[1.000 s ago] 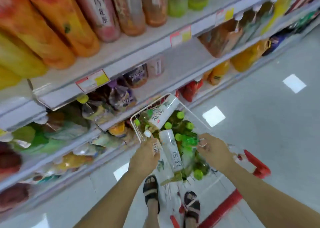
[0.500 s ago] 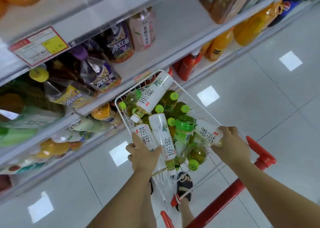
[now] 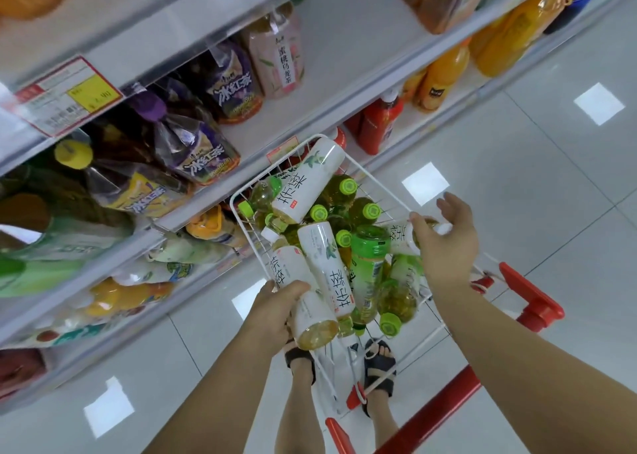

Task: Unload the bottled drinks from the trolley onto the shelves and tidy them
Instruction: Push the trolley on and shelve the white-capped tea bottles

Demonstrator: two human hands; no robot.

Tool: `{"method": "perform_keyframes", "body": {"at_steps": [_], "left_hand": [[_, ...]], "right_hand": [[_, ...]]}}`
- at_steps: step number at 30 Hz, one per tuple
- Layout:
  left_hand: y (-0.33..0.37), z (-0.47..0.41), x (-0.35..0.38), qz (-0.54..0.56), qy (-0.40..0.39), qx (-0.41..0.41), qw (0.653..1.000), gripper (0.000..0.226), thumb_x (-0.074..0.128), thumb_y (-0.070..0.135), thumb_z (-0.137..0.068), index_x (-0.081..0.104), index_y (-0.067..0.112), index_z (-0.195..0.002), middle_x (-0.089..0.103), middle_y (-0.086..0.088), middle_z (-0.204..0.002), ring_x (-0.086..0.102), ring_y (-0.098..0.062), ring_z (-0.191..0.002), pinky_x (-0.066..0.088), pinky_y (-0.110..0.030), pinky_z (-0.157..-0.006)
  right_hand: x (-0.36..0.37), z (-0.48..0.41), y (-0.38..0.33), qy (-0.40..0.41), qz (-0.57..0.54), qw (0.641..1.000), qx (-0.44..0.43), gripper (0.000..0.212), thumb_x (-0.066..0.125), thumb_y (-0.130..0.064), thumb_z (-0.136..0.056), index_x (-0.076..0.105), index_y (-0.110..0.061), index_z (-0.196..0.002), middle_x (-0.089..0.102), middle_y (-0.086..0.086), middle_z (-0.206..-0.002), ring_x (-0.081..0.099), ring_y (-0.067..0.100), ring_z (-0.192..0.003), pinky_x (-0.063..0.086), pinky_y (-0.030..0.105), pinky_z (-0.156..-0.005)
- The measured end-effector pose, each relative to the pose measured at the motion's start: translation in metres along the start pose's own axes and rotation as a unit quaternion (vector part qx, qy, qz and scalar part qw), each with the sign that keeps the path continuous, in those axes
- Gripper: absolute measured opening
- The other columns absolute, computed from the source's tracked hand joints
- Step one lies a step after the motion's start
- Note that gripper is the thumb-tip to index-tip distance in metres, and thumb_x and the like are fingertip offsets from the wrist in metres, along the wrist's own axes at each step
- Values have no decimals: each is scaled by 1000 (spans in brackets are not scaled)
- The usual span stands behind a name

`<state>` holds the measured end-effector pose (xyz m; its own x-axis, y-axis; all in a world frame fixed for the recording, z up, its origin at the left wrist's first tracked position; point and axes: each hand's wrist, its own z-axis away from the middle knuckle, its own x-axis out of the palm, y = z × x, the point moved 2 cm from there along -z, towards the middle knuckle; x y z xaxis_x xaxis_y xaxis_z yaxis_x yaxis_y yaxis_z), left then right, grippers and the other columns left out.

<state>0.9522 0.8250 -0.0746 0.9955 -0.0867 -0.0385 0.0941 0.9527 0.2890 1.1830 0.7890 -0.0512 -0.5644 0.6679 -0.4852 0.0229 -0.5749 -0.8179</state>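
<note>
While standing at a supermarket aisle, a person is reaching with both hands into a white wire trolley (image 3: pixel 379 181) that is sitting just beside the shelves (image 3: pixel 344 57). Its basket is holding a loose heap of bottled drinks: green-capped bottles of amber tea (image 3: pixel 368 267) are lying under and between white-labelled tea bottles (image 3: pixel 303 181), most of them on their sides. The left hand (image 3: pixel 275 312) is gripping one white-labelled bottle (image 3: pixel 300 302) at the basket's near-left corner, fingers (image 3: pixel 293 286) curling round its body, its amber base pointing toward the camera and jutting over the rim. The right hand (image 3: pixel 448 250) is resting at the right rim on another small bottle (image 3: pixel 401 238); the thumb is lying across it while the fingers are stretching half straight beyond, and whether they are truly clasping it cannot be told. Purple-labelled bottles (image 3: pixel 203 157), a pink-labelled bottle (image 3: pixel 279 57) and orange drinks (image 3: pixel 444 71) are filling the shelves. Sandalled feet (image 3: pixel 379 360) are showing through the wire above the tiled floor (image 3: pixel 517 178), by the red handle (image 3: pixel 531 302).
</note>
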Motion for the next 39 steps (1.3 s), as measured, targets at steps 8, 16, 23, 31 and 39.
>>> {"method": "perform_keyframes", "body": {"at_steps": [8,16,23,31,39], "left_hand": [[-8,8,6,20,-32,41,998,37,63,7,-86,54,16,-121,68,-4,-100,64,-19,-85,54,-34,-64],[-14,14,-2,3,-42,55,998,49,65,6,-84,50,20,-128,67,-6,-108,66,-20,-88,55,-36,-66],[7,78,5,-1,-100,83,992,56,67,3,-82,46,15,-133,66,-11,-112,68,-28,-92,57,-42,-74],[94,236,34,-62,-103,359,926,54,68,5,-79,48,20,-126,68,-4,-102,69,-25,-85,57,-43,-76],[173,435,13,-80,-46,699,709,66,75,10,-71,45,39,-123,59,15,-117,58,5,-99,48,-12,-75]], "right_hand": [[18,24,32,104,-109,974,169,82,80,-32,-69,33,-26,-135,51,-2,-128,50,16,-116,38,35,-104],[22,19,37,111,-72,971,200,65,80,-27,-69,45,-17,-123,58,-3,-114,54,16,-103,43,32,-97],[-42,48,-43,83,-86,991,58,73,81,-19,-66,39,-19,-125,58,-1,-115,59,17,-102,49,39,-95],[-113,87,-226,-18,-196,966,-169,63,82,-14,-64,49,-40,-110,62,-9,-110,61,11,-100,50,36,-91],[-194,162,-429,-109,-310,862,-387,56,79,-14,-70,53,-27,-118,66,-8,-104,64,6,-93,53,26,-79]]}}
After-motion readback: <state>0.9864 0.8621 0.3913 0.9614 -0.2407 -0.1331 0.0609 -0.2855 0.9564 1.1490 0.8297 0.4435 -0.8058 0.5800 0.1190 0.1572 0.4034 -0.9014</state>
